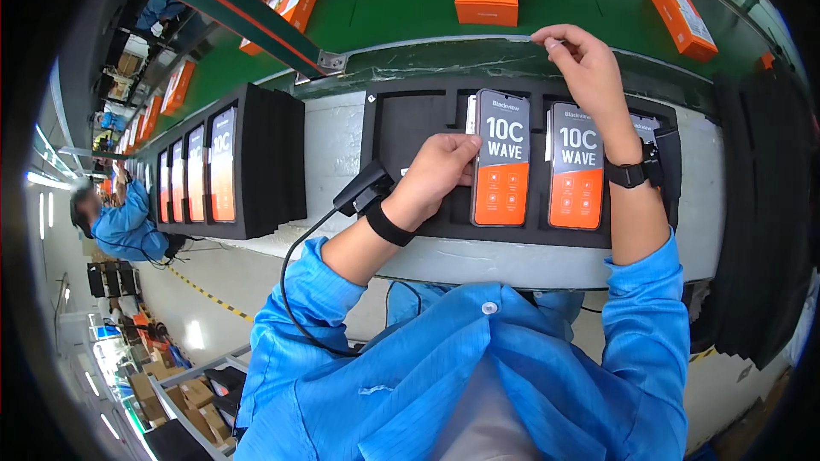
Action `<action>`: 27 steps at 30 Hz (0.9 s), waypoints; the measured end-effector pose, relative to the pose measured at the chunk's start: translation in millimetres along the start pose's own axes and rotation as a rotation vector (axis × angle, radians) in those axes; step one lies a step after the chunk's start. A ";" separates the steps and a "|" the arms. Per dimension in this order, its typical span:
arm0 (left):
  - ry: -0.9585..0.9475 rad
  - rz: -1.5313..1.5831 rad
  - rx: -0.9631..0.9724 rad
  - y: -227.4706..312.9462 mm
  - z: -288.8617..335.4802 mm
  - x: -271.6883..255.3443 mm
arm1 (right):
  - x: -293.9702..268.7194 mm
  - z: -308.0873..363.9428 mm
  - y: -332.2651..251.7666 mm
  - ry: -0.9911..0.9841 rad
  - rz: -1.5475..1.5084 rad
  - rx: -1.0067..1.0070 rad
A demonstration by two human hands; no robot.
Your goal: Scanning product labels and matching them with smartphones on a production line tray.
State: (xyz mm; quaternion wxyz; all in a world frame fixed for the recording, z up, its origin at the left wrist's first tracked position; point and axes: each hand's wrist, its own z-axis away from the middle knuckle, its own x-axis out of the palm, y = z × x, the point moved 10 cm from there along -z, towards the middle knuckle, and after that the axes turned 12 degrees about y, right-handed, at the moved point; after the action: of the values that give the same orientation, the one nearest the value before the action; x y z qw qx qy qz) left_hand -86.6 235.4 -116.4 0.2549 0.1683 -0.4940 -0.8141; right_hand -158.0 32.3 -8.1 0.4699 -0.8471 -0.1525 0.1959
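Note:
My left hand (437, 172) grips the left edge of a smartphone (501, 192) with a grey-and-orange printed front. This phone lies over a slot of a black foam tray (410, 111), and a white edge shows beside it. Whether it is raised off the foam I cannot tell. A second, matching smartphone (576, 192) sits in the slot to its right. My right hand (585, 64) is above the tray's far edge, fingers curled with thumb and index finger close together; anything between them is too small to make out. Part of a third phone (645, 126) shows behind my right wrist.
Orange boxes (487, 4) stand on a green conveyor (393, 0) beyond the bench. Stacked foam trays (269, 162) with phones stand at left, more black foam (764, 222) at right. A green post (231, 8) rises at far left. A black cord (286, 290) hangs from my left wrist strap. Another person (124, 222) works farther left.

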 end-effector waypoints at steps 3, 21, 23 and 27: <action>0.081 0.092 0.047 3.4 -3.2 -11.4 | 6.6 2.6 13.1 -0.103 0.057 0.029; 0.805 0.169 0.785 262.4 -133.0 -261.4 | 83.2 83.4 -41.6 -0.415 0.731 -0.368; 1.024 -0.118 0.790 289.7 -146.1 -290.1 | 77.5 82.3 -41.3 -0.407 0.698 -0.350; 1.334 -0.466 0.867 333.6 -157.8 -340.9 | 84.9 84.7 -33.1 -0.519 0.605 -0.266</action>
State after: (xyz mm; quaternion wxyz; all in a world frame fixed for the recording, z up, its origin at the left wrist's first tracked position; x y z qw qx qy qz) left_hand 356.7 192.7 116.3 0.2317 0.7973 -0.4616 -0.3123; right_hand -126.3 149.2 -36.6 0.2237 -0.8295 -0.0340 0.5106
